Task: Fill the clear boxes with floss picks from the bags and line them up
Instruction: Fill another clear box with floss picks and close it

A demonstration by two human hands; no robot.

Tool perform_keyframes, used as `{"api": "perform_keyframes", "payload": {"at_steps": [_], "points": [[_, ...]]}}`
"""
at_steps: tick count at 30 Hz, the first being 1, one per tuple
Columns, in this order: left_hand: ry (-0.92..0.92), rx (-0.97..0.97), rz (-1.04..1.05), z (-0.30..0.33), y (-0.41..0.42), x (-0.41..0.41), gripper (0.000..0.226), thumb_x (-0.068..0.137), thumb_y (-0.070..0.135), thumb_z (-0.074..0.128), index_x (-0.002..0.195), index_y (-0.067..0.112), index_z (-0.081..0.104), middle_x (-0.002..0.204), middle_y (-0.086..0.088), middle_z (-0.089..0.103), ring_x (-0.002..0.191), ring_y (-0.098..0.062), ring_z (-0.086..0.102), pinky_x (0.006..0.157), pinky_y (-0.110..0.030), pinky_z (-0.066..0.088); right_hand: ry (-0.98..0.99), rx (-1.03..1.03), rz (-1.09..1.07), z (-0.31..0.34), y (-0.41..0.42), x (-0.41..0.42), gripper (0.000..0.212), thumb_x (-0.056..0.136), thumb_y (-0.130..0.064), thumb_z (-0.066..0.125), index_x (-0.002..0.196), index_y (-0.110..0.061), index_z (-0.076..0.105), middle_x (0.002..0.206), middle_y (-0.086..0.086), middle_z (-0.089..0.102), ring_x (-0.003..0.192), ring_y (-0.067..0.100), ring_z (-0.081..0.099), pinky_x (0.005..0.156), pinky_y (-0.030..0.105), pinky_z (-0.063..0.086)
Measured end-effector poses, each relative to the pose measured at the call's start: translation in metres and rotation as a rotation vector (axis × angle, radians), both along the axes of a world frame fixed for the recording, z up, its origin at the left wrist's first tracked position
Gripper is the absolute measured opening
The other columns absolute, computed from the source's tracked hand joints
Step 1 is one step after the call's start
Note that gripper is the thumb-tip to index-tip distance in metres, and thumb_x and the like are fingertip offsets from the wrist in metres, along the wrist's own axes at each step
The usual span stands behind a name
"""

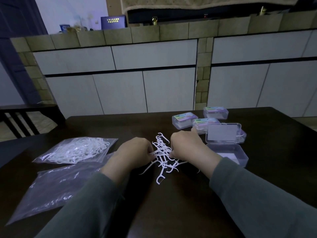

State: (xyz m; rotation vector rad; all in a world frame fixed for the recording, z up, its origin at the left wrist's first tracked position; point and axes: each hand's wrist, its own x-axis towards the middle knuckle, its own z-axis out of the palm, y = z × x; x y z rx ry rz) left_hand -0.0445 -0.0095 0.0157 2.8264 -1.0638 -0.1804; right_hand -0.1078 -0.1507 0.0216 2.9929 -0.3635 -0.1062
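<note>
1. Nearest, at 8 o'clock on the dark table (171,203): flat, nearly empty clear bag (56,188).
2. Centre: loose pile of white floss picks (163,157), flanked by both hands.
3. Left hand (133,152) at the pile's 9 o'clock, fingers curled, pinching picks.
4. Right hand (187,146) at its 3 o'clock, fingertips pinching picks too.
5. At 3 o'clock of the right hand: open clear box (226,152), lid raised.
6. At 10 o'clock: full bag of picks (77,150).
7. Farthest, at 1 o'clock: three closed boxes (184,120), near one another.

Floss picks (163,155) lie between bags (75,150) left, boxes (226,148) right.
</note>
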Motion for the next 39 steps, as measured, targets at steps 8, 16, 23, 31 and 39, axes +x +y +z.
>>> {"api": "perform_keyframes", "payload": {"at_steps": [8,16,23,31,39], "points": [[-0.094,0.048,0.058,-0.002,-0.006,-0.009,0.023,0.095,0.034,0.054,0.101,0.017,0.068,0.101,-0.001,0.066,0.09,-0.017,0.061,0.068,-0.026,0.044,-0.059,-0.001,-0.02,-0.007,0.003,-0.001,0.016,0.093,-0.032,0.058,0.094,-0.018,0.051,0.086,0.0,0.056,0.096,0.021,0.059,0.1,0.047,0.031],[-0.191,0.108,0.07,0.0,-0.012,-0.014,0.015,0.095,0.022,0.05,0.09,0.014,0.062,0.085,-0.001,0.057,0.072,-0.017,0.052,0.062,-0.026,0.039,-0.1,0.144,-0.039,-0.008,-0.008,0.004,0.008,0.094,-0.024,0.059,0.1,-0.02,0.063,0.093,0.0,0.067,0.093,0.02,0.061,0.1,0.046,0.029],[-0.28,0.016,0.101,-0.003,-0.007,-0.012,0.018,0.096,0.02,0.049,0.088,0.015,0.064,0.091,-0.004,0.065,0.079,-0.02,0.055,0.063,-0.029,0.04,-0.179,0.139,-0.046,-0.001,-0.014,0.001,0.013,0.093,-0.027,0.06,0.103,-0.021,0.065,0.097,0.0,0.068,0.096,0.021,0.06,0.105,0.047,0.029],[-0.448,-0.123,0.137,0.001,-0.007,-0.021,0.015,0.094,0.018,0.053,0.101,0.018,0.067,0.097,-0.001,0.067,0.096,-0.019,0.049,0.067,-0.028,0.038,-0.316,0.192,-0.053,0.024,-0.018,-0.016,0.02,0.095,-0.038,0.058,0.11,-0.028,0.067,0.109,-0.001,0.066,0.108,0.021,0.055,0.098,0.037,0.031],[-0.444,-0.273,0.168,0.003,-0.009,-0.029,0.016,0.097,0.021,0.054,0.099,0.023,0.069,0.088,0.005,0.064,0.083,-0.013,0.037,0.06,-0.025,0.03,-0.523,0.365,-0.033,0.035,-0.033,-0.035,0.016,0.091,-0.041,0.062,0.101,-0.031,0.069,0.101,-0.008,0.07,0.098,0.013,0.059,0.097,0.036,0.033]]}}
